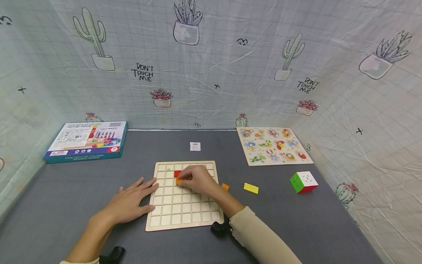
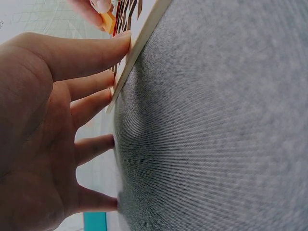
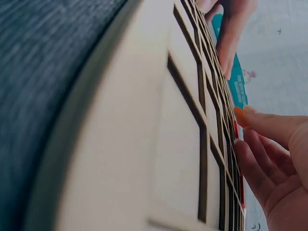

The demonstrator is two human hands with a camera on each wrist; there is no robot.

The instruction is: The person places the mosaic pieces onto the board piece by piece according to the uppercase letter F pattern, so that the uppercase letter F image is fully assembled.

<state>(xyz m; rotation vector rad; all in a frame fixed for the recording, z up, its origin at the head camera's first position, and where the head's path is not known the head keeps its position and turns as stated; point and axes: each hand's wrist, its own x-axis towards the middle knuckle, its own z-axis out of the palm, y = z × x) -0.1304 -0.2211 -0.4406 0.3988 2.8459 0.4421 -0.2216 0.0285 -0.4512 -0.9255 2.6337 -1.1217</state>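
A square wooden grid board (image 1: 167,209) lies flat on the grey table, with a red tile (image 1: 177,173) set in its upper part. My right hand (image 1: 197,179) is over the board, pinching an orange tile (image 1: 179,181) between thumb and fingers just below the red one. In the right wrist view, this orange tile (image 3: 239,116) shows at the thumb tip, close to the grid. With fingers spread, my left hand (image 1: 130,203) touches the board's left edge. The left wrist view shows its thumb and nearest fingers at the wooden rim (image 2: 139,45).
Right of the board lie another orange tile (image 1: 225,186), partly behind the right forearm, and a yellow tile (image 1: 251,188). Farther right are a puzzle cube (image 1: 303,182) and an insect picture board (image 1: 275,146). A flat box (image 1: 86,142) lies back left; a small printed card (image 1: 195,146) lies behind the board.
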